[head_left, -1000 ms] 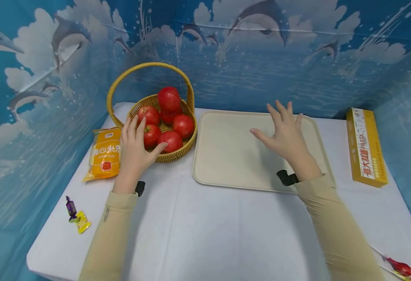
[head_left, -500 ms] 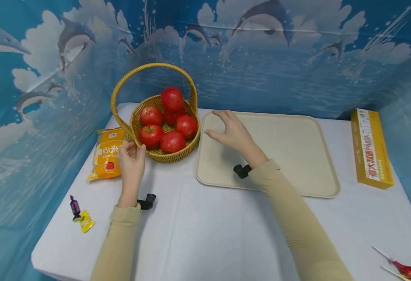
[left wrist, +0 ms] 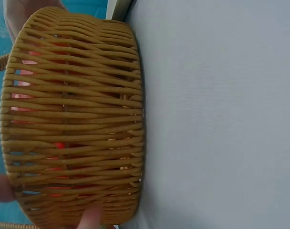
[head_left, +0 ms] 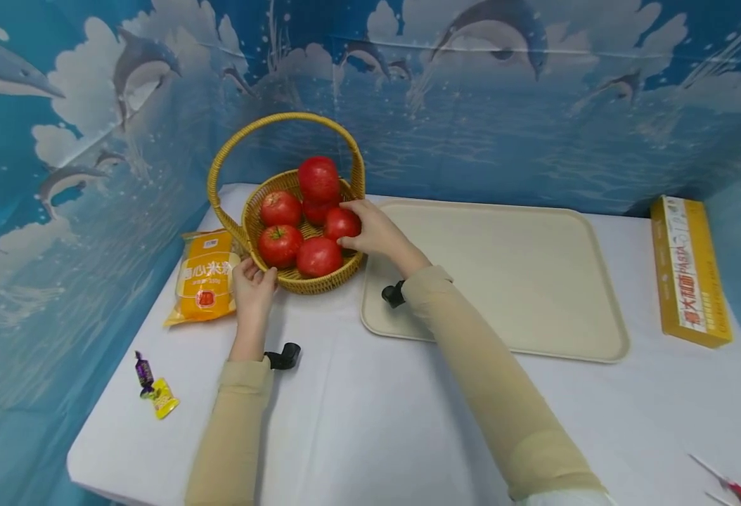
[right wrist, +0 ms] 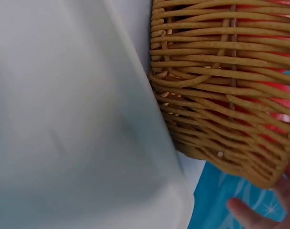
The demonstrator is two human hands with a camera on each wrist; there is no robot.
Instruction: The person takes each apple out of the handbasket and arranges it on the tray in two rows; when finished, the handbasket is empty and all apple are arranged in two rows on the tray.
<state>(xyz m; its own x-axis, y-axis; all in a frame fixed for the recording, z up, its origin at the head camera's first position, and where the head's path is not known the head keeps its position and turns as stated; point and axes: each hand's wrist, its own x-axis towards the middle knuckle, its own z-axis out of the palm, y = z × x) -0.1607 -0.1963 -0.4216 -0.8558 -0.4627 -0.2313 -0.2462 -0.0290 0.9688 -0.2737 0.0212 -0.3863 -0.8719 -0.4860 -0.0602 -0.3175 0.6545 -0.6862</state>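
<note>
Your right hand (head_left: 378, 229) has its thumb and fingers curled round the rightmost glossy red round fruit (head_left: 340, 223), which lies just inside the right rim of the round golden-brown wicker basket (head_left: 304, 285); how firm that hold is, you cannot tell from these views. Your left hand (head_left: 254, 292) holds the basket's near-left edge, fingers bent against rim and outer wall. Brace there steadily so the basket doesn't tip or slide. Lift the fruit straight up first, clear of the rim, and mind the foot of the arched handle (head_left: 294, 115) just behind your fingers. Go gently: at the back, an upper red fruit (head_left: 318, 179) rests on a lower red fruit (head_left: 316, 213) and could roll.

The basket shows six fruits in all. To its right on the white-covered tabletop (head_left: 358, 422) lies a shallow cream rectangular tray (head_left: 516, 281). An orange-and-clear plastic bag (head_left: 206, 281) lies just left of the basket; a yellow cardboard box (head_left: 690, 274), contents hidden, lies beyond the tray.
</note>
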